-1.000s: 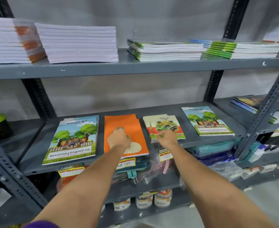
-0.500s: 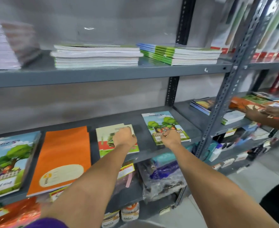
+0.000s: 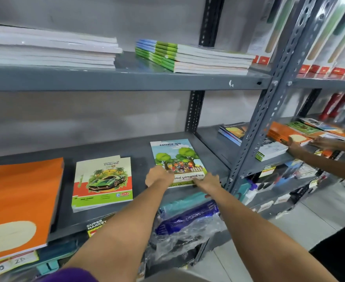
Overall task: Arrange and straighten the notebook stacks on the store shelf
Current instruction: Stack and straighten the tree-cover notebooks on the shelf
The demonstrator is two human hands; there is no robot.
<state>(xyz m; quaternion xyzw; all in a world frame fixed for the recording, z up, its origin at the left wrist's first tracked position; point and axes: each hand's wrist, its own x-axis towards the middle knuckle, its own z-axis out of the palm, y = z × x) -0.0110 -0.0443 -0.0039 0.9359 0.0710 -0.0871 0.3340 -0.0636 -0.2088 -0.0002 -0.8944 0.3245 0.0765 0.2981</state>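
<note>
Left hand (image 3: 158, 176) off car notebook (image 3: 103, 183), now at left near corner of tree notebook (image 3: 178, 161); a second ago it lay on orange stack (image 3: 19, 202); right hand (image 3: 207, 182) shifted from tree notebook's near left part to its near right corner, and a second ago touched car notebook; both hands now flank tree notebook's near edge; car notebook uncovered; another person's hands (image 3: 302, 143), right of tree notebook, came into view half a second ago.

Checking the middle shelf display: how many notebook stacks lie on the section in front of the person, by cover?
Orange cover stack: 1
Green car cover stack: 1
Trees and children cover stack: 1
Total: 3
</note>
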